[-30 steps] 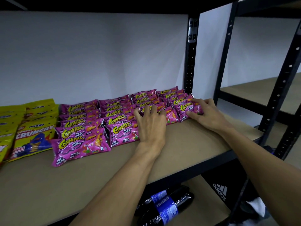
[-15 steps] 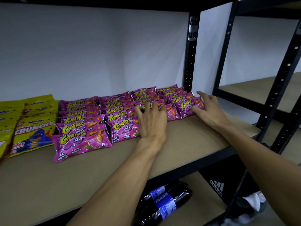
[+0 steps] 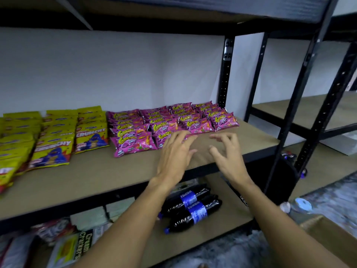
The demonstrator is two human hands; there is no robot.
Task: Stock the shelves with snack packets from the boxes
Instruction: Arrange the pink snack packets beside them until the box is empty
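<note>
Several pink Cornitoz snack packets (image 3: 170, 124) lie in overlapping rows on the brown shelf board (image 3: 116, 171), at its right half. Yellow Crunchy packets (image 3: 52, 136) fill the left half. My left hand (image 3: 176, 153) hovers over the shelf's front, fingers straight, its tips just over the nearest pink packet and holding nothing. My right hand (image 3: 227, 151) hangs beside it over bare board, fingers spread and loosely bent, empty. A corner of a cardboard box (image 3: 328, 235) shows at the lower right.
Black metal uprights (image 3: 226, 74) frame the shelf's right end, with another shelf unit (image 3: 309, 111) beyond. The lower shelf holds two dark Pepsi bottles (image 3: 193, 209), a cream crackers pack (image 3: 77, 246) and other packets at the left.
Both hands have let go of the pink packets and drawn back toward the shelf's front edge. The camera has pulled back and tilted, showing more of the lower shelf.
</note>
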